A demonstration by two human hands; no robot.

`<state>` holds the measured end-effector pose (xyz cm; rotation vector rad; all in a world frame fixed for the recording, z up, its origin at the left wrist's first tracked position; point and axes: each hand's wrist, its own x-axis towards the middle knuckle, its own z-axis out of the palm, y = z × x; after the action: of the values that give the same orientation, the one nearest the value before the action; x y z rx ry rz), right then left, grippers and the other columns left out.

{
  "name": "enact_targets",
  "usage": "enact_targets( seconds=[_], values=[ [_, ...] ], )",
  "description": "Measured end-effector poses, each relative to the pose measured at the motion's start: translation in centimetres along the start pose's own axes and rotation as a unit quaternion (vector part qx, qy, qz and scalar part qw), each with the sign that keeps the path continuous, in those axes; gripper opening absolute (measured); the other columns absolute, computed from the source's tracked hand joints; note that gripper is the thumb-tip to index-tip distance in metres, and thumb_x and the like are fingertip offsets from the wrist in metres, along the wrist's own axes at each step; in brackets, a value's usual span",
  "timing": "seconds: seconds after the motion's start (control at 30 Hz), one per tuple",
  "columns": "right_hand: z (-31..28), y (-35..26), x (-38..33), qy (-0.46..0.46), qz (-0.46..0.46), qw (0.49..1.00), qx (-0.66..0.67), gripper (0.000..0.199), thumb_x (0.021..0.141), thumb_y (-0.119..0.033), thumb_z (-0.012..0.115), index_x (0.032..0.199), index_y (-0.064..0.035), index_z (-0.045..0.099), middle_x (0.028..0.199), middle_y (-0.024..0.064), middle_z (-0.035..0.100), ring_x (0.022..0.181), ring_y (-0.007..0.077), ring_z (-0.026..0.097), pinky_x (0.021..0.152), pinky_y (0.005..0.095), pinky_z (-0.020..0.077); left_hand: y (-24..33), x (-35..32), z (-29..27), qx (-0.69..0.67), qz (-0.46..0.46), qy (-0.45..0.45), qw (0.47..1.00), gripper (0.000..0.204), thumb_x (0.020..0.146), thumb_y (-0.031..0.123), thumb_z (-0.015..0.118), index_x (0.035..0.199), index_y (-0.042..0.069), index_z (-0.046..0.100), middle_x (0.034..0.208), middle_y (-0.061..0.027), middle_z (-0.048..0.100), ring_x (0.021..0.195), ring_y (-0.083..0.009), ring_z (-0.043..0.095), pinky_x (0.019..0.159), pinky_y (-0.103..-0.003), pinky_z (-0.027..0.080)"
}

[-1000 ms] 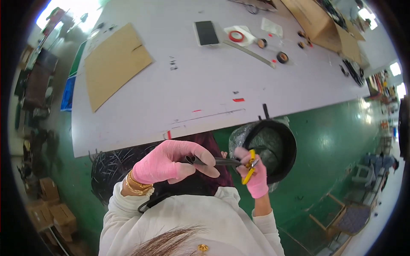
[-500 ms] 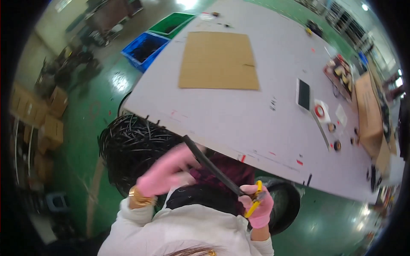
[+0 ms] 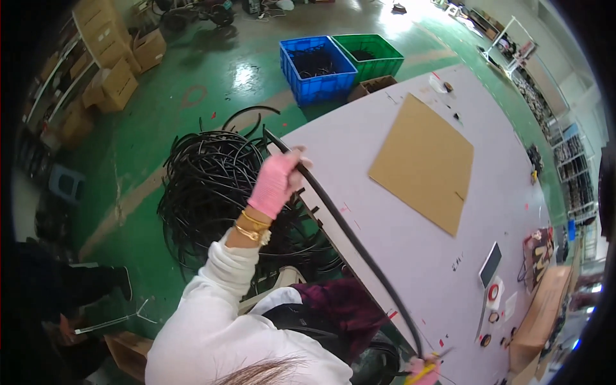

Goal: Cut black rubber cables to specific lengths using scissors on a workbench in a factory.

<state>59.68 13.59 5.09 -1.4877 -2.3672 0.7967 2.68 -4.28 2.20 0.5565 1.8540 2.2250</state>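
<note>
A long black rubber strip (image 3: 359, 245) runs along the near edge of the table from its left corner to the lower right. My left hand (image 3: 277, 179), in a pink glove, is closed round the strip close to its far end. At the bottom of the picture my right hand (image 3: 425, 371), also gloved in pink, grips a pair of yellow-handled snips (image 3: 428, 368) beside the strip's near end. Part of that hand is cut off by the picture's edge. Whether its fingers also pinch the strip cannot be made out.
A big tangled heap of black strips (image 3: 212, 186) lies on the floor left of the table (image 3: 333, 138). Beyond the corner stand a blue crate (image 3: 324, 90) and a green crate (image 3: 385, 64). On the table are a cardboard sheet (image 3: 427, 163), a phone-like device (image 3: 490, 263) and tape rolls (image 3: 493, 292).
My view has swung left. My left hand has gone from a blurred reach beside the strip to gripping its far part, out by the table corner. More of the strip now shows, stretched along the edge.
</note>
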Motion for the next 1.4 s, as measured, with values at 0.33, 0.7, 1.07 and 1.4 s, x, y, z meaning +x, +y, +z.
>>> enact_targets(
  seconds=[0.33, 0.7, 1.07, 1.4],
  values=[
    [-3.6, -7.9, 7.5, -0.106, 0.053, 0.989, -0.092, 0.041, 0.090, -0.039, 0.064, 0.096, 0.0010, 0.063, 0.079, 0.0158, 0.065, 0.071, 0.0300, 0.060, 0.066, 0.0400, 0.0480, -3.6, 1.2, 5.6, 0.534, 0.079, 0.157, 0.827, 0.074, 0.070, 0.019, 0.078, 0.135, 0.006, 0.046, 0.128, -0.0165, 0.047, 0.122, -0.0335, 0.045, 0.113, -0.045, 0.025],
    [-1.5, -0.7, 9.4, -0.243, -0.079, 0.941, -0.220, 0.035, 0.087, -0.039, 0.065, 0.096, -0.0049, 0.064, 0.083, 0.0190, 0.065, 0.078, 0.0369, 0.062, 0.066, 0.0453, 0.0487, -2.3, 4.7, 2.2, 0.486, 0.128, -0.138, 0.854, 0.043, 0.078, 0.053, 0.065, 0.061, 0.013, 0.067, 0.070, -0.0007, 0.060, 0.084, -0.0224, 0.056, 0.087, -0.038, 0.039],
    [-0.8, -6.7, 10.0, -0.262, 0.097, 0.939, -0.201, 0.039, 0.086, -0.038, 0.069, 0.103, -0.0032, 0.065, 0.077, 0.0147, 0.064, 0.067, 0.0279, 0.060, 0.061, 0.0398, 0.0482, -2.9, 5.1, 0.8, 0.516, 0.179, -0.150, 0.824, 0.052, 0.079, 0.056, 0.062, 0.053, 0.011, 0.062, 0.060, -0.0021, 0.055, 0.074, -0.0224, 0.055, 0.081, -0.038, 0.039],
    [-0.4, -5.2, 10.1, -0.250, 0.125, 0.953, -0.117, 0.035, 0.087, -0.034, 0.068, 0.103, -0.0035, 0.066, 0.062, 0.0042, 0.058, 0.051, 0.0150, 0.050, 0.048, 0.0343, 0.0413, -3.3, 5.2, 0.5, 0.510, 0.184, -0.125, 0.831, 0.043, 0.081, 0.045, 0.061, 0.056, 0.011, 0.065, 0.063, -0.0024, 0.058, 0.077, -0.0220, 0.055, 0.081, -0.037, 0.039]
  ],
)
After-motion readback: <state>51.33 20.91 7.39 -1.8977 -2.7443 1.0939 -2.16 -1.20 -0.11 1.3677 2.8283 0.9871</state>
